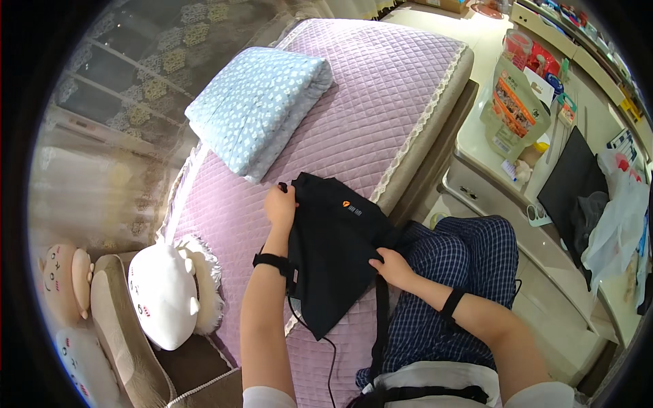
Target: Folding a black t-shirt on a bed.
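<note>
A dark black cloth piece point(337, 238) with a small orange and white print is spread between my hands, over the edge of the bed and partly beside my lap. It looks soft and folded, and I cannot tell whether it is a bag or a garment. My left hand point(279, 207) is closed on its upper left corner. My right hand point(394, 268) pinches its right edge near my knee. A black strap point(380, 326) hangs down below my right hand. Each forearm wears a black band, and a thin cable point(332, 367) runs down from the left one.
A lilac quilted bed point(381, 88) bears a folded pale blue quilt point(262, 102). White plush toys point(163, 292) sit by a brown padded backrest point(115, 319) at the left. On the right, a cabinet point(476, 170) holds a snack pouch point(513, 109), a black sheet and a plastic bag point(615, 211).
</note>
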Motion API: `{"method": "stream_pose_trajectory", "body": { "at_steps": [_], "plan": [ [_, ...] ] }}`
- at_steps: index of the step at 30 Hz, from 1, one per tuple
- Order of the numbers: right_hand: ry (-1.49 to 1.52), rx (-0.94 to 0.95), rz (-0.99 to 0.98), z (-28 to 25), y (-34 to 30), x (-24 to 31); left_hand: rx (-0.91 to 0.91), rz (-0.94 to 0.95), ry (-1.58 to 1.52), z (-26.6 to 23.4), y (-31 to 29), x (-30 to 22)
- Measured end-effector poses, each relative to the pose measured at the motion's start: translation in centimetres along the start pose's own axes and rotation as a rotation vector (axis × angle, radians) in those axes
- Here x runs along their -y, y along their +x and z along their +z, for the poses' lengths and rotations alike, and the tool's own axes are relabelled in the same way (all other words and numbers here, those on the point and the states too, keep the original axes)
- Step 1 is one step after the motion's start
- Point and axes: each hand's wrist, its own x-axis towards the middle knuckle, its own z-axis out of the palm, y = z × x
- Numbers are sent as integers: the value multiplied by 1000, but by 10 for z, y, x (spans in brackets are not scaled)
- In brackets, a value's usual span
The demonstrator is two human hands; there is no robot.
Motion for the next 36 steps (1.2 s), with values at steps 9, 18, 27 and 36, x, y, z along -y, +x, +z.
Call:
{"method": "stream_pose_trajectory", "body": {
  "at_steps": [9, 18, 27, 36],
  "plan": [
    [-158, -75, 127, -32, 39, -37, 45, 13, 45, 68, 26, -14],
    [-234, 135, 344, -33, 55, -65, 312, -159, 9, 73, 46, 1],
    [-306, 275, 299, -38, 69, -59, 346, -145, -263, 71, 71, 18],
    [-392, 407, 304, -58, 77, -65, 112, 225, 48, -8, -12, 144]
  ]
}}
